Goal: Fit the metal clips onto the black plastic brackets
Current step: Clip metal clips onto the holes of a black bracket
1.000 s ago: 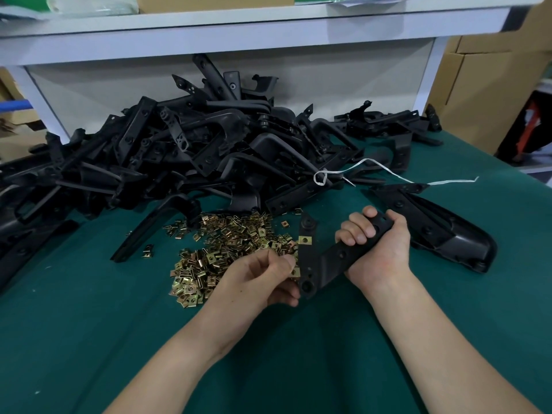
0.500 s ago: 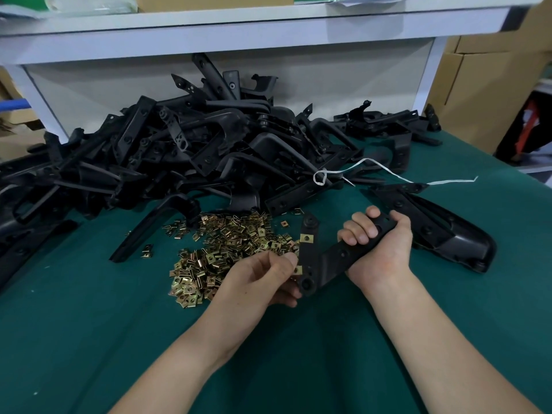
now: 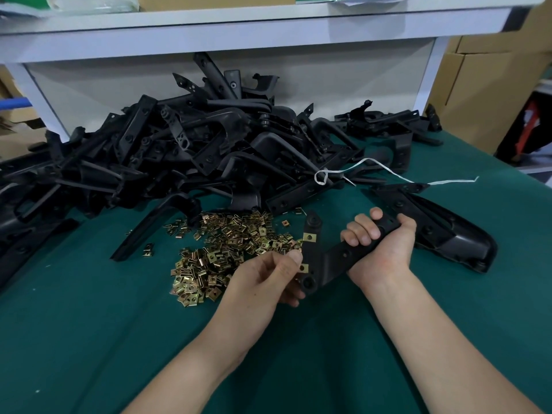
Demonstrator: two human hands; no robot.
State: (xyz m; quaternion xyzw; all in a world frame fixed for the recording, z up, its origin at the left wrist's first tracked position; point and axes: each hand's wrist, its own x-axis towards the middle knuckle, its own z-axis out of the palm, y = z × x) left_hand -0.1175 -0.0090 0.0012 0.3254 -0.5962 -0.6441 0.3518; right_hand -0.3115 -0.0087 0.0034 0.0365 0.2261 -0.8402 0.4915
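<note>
My right hand (image 3: 380, 245) grips one arm of a black L-shaped plastic bracket (image 3: 331, 259) held just above the green table. A brass clip (image 3: 309, 237) sits on the bracket's upper arm. My left hand (image 3: 268, 277) pinches a second brass clip (image 3: 303, 267) against the bracket's left edge, near its corner. A loose pile of brass metal clips (image 3: 227, 249) lies on the table just left of my hands.
A big heap of black brackets (image 3: 185, 150) fills the back of the green table (image 3: 89, 339) under a white shelf (image 3: 239, 28). A larger black part (image 3: 448, 231) lies right of my right hand. A white string (image 3: 388, 171) trails over the heap. Cardboard boxes (image 3: 490, 94) stand far right.
Both hands and the bracket stay almost in place. The lower clip under my left thumb now sits against the bracket's edge.
</note>
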